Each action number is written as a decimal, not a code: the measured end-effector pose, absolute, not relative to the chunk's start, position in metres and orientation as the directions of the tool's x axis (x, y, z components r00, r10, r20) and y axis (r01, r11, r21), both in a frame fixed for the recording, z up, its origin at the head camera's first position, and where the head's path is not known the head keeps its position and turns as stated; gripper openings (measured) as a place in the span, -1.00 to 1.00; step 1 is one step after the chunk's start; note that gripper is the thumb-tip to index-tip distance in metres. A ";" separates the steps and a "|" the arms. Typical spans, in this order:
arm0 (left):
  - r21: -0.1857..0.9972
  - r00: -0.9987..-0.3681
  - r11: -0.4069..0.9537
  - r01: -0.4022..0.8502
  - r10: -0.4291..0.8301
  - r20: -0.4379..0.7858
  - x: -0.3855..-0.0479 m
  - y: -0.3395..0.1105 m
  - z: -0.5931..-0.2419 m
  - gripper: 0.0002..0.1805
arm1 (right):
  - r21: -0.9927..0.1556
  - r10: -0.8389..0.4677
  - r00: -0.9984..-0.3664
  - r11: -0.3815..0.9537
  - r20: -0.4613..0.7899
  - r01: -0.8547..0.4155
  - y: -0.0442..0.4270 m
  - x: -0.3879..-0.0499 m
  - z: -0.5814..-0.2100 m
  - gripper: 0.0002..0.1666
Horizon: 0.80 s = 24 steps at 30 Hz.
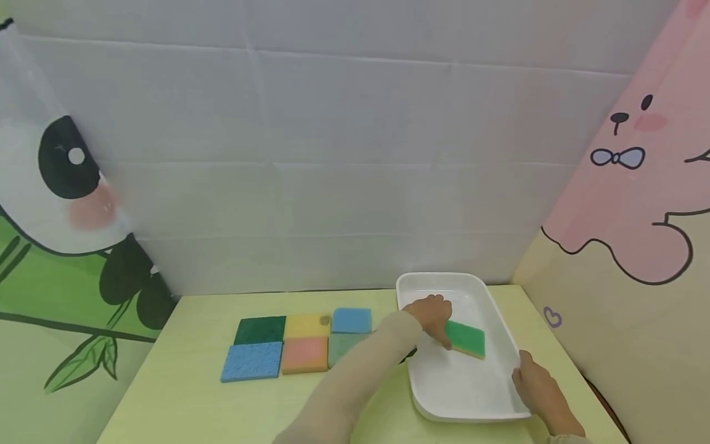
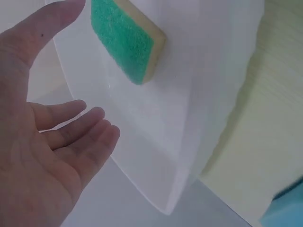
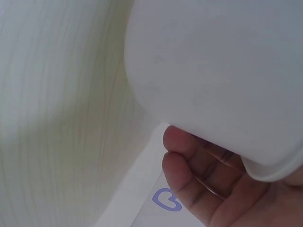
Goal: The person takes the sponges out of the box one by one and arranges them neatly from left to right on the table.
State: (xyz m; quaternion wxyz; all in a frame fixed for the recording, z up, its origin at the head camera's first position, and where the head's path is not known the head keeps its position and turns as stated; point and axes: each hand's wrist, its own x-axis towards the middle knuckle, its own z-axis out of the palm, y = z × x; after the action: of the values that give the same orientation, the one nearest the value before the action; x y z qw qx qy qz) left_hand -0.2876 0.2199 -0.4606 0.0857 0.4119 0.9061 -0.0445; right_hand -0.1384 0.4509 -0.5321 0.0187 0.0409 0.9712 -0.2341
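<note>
A white tray [image 1: 444, 388] stands at the right of the table. In it lies a sponge [image 1: 466, 339] with a green scouring face and a pale yellow body. My left hand [image 1: 432, 314] is over the tray beside the sponge's left end. The left wrist view shows this hand's thumb [image 2: 57, 19] and fingers spread apart with nothing between them, and the sponge [image 2: 125, 40] just beyond the thumb. With my right hand [image 1: 540, 385] I grip the tray's right rim; its fingers [image 3: 177, 170] curl against the tray's underside [image 3: 213, 75] in the right wrist view.
Left of the tray, sponges lie in two rows: dark green [image 1: 259, 330], yellow [image 1: 305, 325] and blue [image 1: 352, 320] behind, textured blue [image 1: 252, 361], pink-orange [image 1: 305, 354] and grey-green [image 1: 342, 346] in front. My left forearm hides part of that area. A white wall [image 1: 333, 185] rises behind the table.
</note>
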 end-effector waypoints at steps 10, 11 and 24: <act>0.004 -0.637 0.653 0.758 0.741 -0.213 -0.292 0.246 -0.481 -0.30 | -0.464 0.082 -0.996 0.881 -0.031 0.087 0.450 -0.138 -0.532 -0.45; 0.004 -0.634 0.650 0.760 0.742 -0.216 -0.292 0.247 -0.483 -0.29 | -0.461 0.085 -0.996 0.883 -0.028 0.088 0.450 -0.137 -0.532 -0.46; -0.034 -0.631 0.647 0.762 0.728 -0.268 -0.290 0.257 -0.492 -0.29 | -0.444 0.107 -0.994 0.889 -0.030 0.109 0.448 -0.138 -0.532 -0.43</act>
State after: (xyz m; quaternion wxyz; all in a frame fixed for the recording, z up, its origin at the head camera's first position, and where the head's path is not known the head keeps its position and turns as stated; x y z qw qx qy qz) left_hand -0.2896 0.2572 -0.4916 0.1156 0.4138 0.9001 -0.0720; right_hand -0.1384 0.4483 -0.5324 0.0024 0.0554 0.9719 -0.2287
